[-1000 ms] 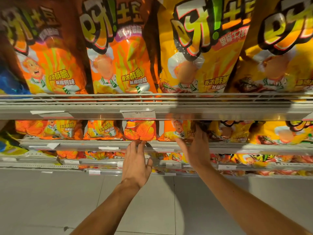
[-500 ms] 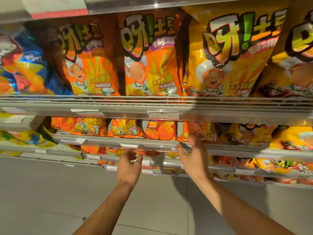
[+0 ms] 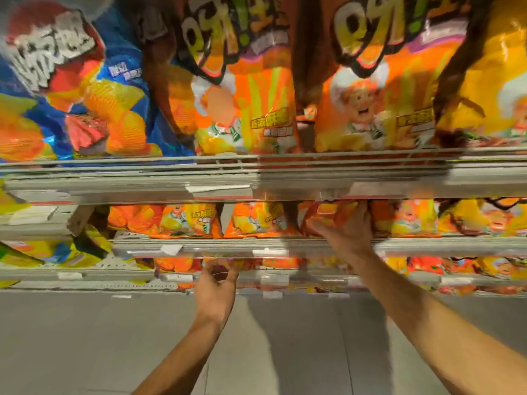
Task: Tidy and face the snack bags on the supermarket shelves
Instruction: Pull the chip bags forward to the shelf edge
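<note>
An orange snack bag (image 3: 332, 216) on the middle shelf (image 3: 285, 246) is being gripped by the right hand (image 3: 346, 238), fingers curled around it. Below that shelf, the left hand (image 3: 215, 289) is being held loosely curled; whether anything is being held cannot be told.

Grey tiered shelves (image 3: 256, 178) are carrying upright snack bags: orange bags (image 3: 245, 109) and a blue bag (image 3: 71, 89) are standing on top, smaller orange bags (image 3: 188, 220) below.
</note>
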Demonstrator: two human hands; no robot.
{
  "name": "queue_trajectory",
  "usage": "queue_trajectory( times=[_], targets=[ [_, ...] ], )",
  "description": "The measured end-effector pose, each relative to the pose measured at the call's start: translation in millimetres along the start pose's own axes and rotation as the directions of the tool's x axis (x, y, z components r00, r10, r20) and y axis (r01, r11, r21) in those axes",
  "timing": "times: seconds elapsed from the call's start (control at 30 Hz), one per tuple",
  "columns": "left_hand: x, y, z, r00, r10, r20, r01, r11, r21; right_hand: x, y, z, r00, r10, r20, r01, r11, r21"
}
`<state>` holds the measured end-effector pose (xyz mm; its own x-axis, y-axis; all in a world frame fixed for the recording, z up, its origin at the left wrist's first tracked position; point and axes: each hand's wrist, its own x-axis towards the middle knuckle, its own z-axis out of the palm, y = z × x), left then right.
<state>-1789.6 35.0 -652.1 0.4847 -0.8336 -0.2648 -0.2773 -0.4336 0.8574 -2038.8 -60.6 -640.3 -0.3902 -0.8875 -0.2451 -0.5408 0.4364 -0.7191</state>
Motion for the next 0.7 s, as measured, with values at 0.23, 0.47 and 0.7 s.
queue_trajectory(
  times=[0.23, 0.47, 0.7],
  targets=[
    [36, 8, -9, 0.993, 0.12, 0.016, -0.12, 0.993, -0.013, 7, 2, 11, 0.989, -0.094, -0.11, 0.1, 0.994, 0.052],
    [40, 26, -10, 0.992, 0.123, 0.043, -0.121, 0.992, -0.045, -4, -16, 6, 0.985, -0.099, -0.138, 0.113, 0.989, 0.099],
    [37, 41, -29, 0.987, 0.164, -0.003, -0.164, 0.986, -0.015, -37, -23, -5, 0.98, -0.087, -0.181, 0.107, 0.989, 0.102]
  ],
)
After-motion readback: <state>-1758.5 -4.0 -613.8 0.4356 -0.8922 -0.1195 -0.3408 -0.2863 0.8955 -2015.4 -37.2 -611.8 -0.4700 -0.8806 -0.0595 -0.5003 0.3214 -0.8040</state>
